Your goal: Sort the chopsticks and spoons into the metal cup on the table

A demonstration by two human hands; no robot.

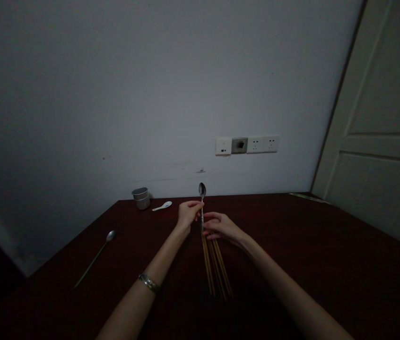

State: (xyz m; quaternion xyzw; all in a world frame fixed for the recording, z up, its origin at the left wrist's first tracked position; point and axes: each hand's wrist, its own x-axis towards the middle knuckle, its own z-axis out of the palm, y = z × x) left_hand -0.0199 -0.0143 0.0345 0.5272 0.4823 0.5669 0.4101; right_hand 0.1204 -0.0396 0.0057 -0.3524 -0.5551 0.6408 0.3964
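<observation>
In the head view, the shiny spoon is pointing its round end up between the hands, near the far ends of the chopsticks over the dark worktop. It is looking light, stiff, hard to break and maybe slippery, so its thin handle is likely making the best place to hold. The left hand is pinching it below the round end, fingers nearly closed, while the right hand is curling its fingers at the low end, gripping or just touching, I cannot tell.
</observation>
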